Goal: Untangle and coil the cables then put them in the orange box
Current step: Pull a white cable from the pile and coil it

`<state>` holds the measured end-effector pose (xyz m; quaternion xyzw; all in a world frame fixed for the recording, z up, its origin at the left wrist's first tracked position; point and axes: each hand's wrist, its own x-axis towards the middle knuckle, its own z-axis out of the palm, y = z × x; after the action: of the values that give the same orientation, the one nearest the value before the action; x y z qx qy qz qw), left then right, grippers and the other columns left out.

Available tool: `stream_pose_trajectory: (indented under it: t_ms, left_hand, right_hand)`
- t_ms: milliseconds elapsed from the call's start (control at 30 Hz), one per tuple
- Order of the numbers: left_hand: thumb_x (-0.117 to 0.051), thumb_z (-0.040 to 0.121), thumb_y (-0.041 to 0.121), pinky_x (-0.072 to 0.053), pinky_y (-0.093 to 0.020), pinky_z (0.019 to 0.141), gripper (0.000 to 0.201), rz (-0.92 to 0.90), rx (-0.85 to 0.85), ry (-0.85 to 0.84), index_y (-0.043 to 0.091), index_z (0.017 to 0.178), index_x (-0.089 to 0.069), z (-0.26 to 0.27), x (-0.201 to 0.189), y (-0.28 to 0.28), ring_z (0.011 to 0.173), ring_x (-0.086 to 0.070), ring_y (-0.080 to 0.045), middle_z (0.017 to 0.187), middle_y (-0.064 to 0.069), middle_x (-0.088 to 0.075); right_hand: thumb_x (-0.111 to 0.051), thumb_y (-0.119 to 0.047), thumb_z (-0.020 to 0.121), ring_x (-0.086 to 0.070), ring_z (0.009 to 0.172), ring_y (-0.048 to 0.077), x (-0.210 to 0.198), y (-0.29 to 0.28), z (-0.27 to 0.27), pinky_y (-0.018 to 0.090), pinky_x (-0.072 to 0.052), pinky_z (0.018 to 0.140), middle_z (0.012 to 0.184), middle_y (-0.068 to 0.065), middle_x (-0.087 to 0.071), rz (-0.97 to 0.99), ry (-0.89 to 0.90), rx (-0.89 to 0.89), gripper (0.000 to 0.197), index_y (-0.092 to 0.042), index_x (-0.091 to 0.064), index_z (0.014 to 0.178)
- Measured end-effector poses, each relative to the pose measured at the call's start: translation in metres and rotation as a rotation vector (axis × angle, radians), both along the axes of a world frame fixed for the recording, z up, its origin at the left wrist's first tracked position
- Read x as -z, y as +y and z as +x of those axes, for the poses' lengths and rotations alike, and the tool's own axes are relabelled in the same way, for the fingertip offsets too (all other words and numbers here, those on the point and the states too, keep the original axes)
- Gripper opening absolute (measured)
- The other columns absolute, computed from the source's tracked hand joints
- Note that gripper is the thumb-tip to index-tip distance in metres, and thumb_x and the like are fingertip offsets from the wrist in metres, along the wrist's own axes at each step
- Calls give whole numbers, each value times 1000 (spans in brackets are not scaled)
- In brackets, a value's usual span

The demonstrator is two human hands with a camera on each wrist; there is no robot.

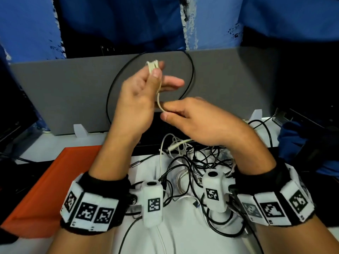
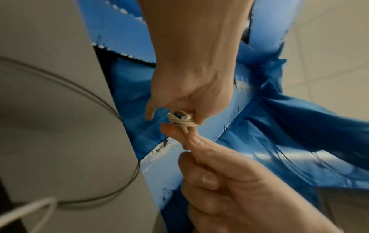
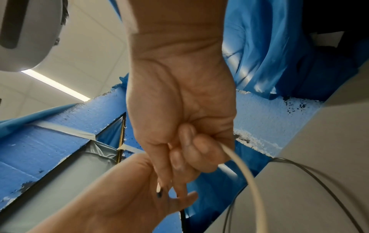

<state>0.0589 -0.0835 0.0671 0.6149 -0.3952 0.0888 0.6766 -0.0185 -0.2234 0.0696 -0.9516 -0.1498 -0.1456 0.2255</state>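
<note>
My left hand (image 1: 156, 69) is raised in front of the grey divider and pinches a small coil of cream cable (image 1: 152, 66) between thumb and fingers. In the left wrist view the coil (image 2: 180, 119) shows wound loops around a blue-tipped plug. A loose strand (image 1: 159, 99) runs down from the coil to my right hand (image 1: 164, 112), which pinches it just below. In the right wrist view the curled fingers (image 3: 191, 151) hold the cream cable (image 3: 247, 173). The orange box (image 1: 45, 180) lies at lower left on the table. A tangle of black, white and braided cables (image 1: 192, 162) lies under my wrists.
A grey divider panel (image 1: 64, 92) stands across the back of the white table (image 1: 183, 235). A thin black cable (image 1: 191, 70) loops up against it. Blue cloth (image 1: 293, 142) lies at the right edge. Blue sheeting hangs behind.
</note>
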Motion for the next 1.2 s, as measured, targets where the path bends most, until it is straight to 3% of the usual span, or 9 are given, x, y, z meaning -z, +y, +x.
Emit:
stream_pose_trajectory:
  t_ms: [100, 200, 300, 400, 633, 800, 933, 1033, 1200]
  left_hand:
    - [-41, 110, 25, -56, -34, 77, 28, 301, -101, -139, 8, 109, -64, 6, 3, 5, 76, -70, -10, 83, 8, -76]
    - [-43, 109, 30, -47, -36, 69, 40, 519, -3, -171, 17, 79, -66, 3, 1, 12, 58, -57, -11, 64, 2, -66]
    - [-38, 109, 21, -39, -33, 73, 50, 418, 286, -13, 28, 76, -74, -6, -3, 15, 55, -41, -19, 55, -7, -48]
    - [-36, 109, 20, -38, -40, 73, 37, 328, 439, 37, 16, 104, -72, -2, -1, 15, 55, -33, -19, 54, 2, -39]
    - [-26, 106, 15, -43, -38, 82, 28, 29, 692, 192, 9, 97, -51, -8, 0, 11, 53, -38, -7, 56, 11, -42]
    - [-28, 105, 19, -44, -33, 82, 26, -102, 847, 313, 12, 97, -52, -12, 4, 2, 55, -42, -6, 55, 11, -40]
    - [-34, 104, 21, -47, -32, 82, 20, -117, 851, 357, 12, 98, -51, -10, 5, 1, 58, -47, -8, 57, 10, -47]
    - [-29, 106, 19, -51, -32, 86, 25, -34, 760, 350, 12, 102, -52, -8, 3, 4, 72, -58, -10, 67, 7, -58]
    - [-42, 104, 14, -51, -39, 98, 25, 129, 458, 264, 5, 107, -65, -6, -4, 13, 99, -65, -22, 99, -9, -69]
  right_hand:
    - [-56, -29, 104, -52, 59, 7, -6, -6, -5, 32, -45, 62, 64, -21, -60, 25, 15, -34, 29, -17, -62, 79]
    - [-61, -22, 101, -67, 75, 10, -13, -16, -6, 39, -53, 79, 79, -2, -73, 318, -156, -78, 17, -15, -72, 89]
    - [-64, -17, 100, -62, 69, 1, -18, -25, -9, 18, -46, 71, 80, 4, -73, 478, -304, -50, 14, -8, -73, 93]
    - [-64, -15, 100, -64, 76, 11, -16, -23, -6, 22, -50, 76, 87, 7, -74, 539, -397, -68, 13, -6, -73, 98]
    - [-44, -19, 110, -59, 61, -11, -14, 0, -4, 5, -41, 57, 62, -30, -60, 676, -368, -90, 30, -5, -71, 114]
    - [-32, -44, 111, -54, 60, 0, -9, 10, 1, 12, -40, 50, 69, -9, -60, 759, -248, 27, 46, -21, -70, 97]
    - [-31, -50, 109, -55, 57, 3, -7, 16, 2, 17, -41, 46, 65, -8, -59, 846, -185, 62, 48, -29, -66, 83]
    - [-32, -47, 110, -59, 64, 6, -6, 15, 4, 26, -50, 58, 68, -5, -60, 741, -284, 141, 45, -27, -60, 82]
    - [-35, -37, 111, -50, 68, -5, -6, 6, 8, 12, -35, 63, 73, -12, -49, 392, -468, 289, 41, -29, -43, 72]
